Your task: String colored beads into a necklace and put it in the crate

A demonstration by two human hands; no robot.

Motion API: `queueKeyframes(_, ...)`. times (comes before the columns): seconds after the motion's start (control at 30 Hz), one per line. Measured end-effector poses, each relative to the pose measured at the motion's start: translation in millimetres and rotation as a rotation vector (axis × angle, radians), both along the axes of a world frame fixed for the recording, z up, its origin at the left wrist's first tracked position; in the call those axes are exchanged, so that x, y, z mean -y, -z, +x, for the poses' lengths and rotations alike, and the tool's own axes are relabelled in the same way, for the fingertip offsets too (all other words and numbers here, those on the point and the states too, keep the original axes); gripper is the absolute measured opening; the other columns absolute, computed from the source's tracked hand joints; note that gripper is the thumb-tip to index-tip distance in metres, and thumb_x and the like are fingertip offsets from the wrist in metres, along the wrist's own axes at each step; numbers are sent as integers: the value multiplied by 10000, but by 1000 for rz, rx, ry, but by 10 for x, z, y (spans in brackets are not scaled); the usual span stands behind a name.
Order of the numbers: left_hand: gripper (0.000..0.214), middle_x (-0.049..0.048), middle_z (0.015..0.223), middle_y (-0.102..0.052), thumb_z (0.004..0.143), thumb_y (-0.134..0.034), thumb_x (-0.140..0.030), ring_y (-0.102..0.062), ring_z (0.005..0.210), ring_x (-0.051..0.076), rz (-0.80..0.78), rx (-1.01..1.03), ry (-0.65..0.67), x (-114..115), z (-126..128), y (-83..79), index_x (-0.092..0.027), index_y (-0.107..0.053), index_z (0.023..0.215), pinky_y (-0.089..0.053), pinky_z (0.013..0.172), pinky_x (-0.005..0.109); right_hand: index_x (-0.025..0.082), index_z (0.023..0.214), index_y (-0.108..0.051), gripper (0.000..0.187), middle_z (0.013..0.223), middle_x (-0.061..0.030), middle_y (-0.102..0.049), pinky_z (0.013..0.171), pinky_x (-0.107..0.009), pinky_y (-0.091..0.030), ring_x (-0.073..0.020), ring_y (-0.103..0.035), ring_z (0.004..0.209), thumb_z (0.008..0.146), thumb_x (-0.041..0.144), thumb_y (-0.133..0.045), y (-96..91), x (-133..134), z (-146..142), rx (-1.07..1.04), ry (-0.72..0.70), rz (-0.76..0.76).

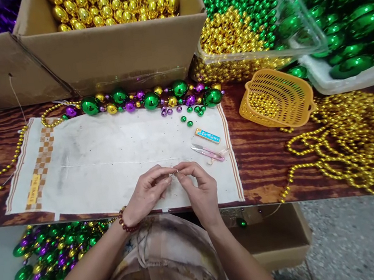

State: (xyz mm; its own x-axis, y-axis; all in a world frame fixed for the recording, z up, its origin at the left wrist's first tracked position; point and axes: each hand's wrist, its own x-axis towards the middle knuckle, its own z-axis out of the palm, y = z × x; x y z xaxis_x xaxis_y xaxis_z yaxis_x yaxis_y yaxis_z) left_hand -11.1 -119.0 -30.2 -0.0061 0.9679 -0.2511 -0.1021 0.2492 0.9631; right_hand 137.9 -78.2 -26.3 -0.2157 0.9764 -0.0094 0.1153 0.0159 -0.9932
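My left hand (147,193) and my right hand (198,187) meet over the near edge of a white cloth (106,160) on the wooden table. Both pinch something thin and small between thumb and fingers, perhaps a needle or thread; I cannot make it out. A bead bracelet sits on my left wrist. Along the cloth's far edge lies a strand of large green, purple and gold beads (150,99), with several small loose beads (188,112) beside it. Pink thread snips (208,152) and a small orange packet (207,135) lie right of my hands.
A cardboard box of gold beads (113,39) stands behind the cloth. Clear tubs hold gold and green beads (240,26) and large green baubles (346,11). An orange basket (277,99) and a heap of gold strands (358,144) lie right. Mixed strands (51,261) hang below left.
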Motion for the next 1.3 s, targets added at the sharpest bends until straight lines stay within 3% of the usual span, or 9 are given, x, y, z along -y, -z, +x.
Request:
queueKeyframes(0.5,215,-12,815,-527,963,-596,-290,-483,575,42,113,-72,34,8,-26,72,-242,-725,1128,-393,526,187,208,753,-648,128,886,-21,-676,841,-315,-448,-185,-621,890,879,195,-633,33,-6,12,-49,3,-71)
queueKeyframes(0.87,308,44,886,-618,976,-499,-102,-601,782,117,518,-593,150,-68,-131,13,-213,-682,1196,-489,674,234,218,774,-729,78,926,-32,-708,869,-332,-462,-204,-627,922,822,276,-709,150,-26,59,-210,-26,-284)
queueKeyframes(1.07,289,55,883,-616,998,-443,-125,-607,744,124,586,-845,274,-94,-152,-29,-170,-670,1170,-487,628,226,211,727,-727,124,800,-13,-692,766,-306,-467,-176,-603,779,794,314,-713,194,-87,45,-214,-61,-336)
queueKeyframes(1.17,283,51,883,-621,1001,-442,-135,-612,737,122,569,-903,301,-77,-156,-42,-171,-671,1162,-487,624,222,205,703,-709,122,752,-6,-684,739,-304,-472,-171,-599,738,781,297,-690,225,-163,-4,-212,44,-290)
queueKeyframes(1.3,278,61,914,-632,1008,-444,-160,-608,738,126,551,-922,280,-30,-171,-43,-158,-651,1193,-494,632,236,191,680,-660,142,756,-7,-670,722,-309,-479,-164,-599,714,777,293,-677,294,-346,263,-182,417,-58)
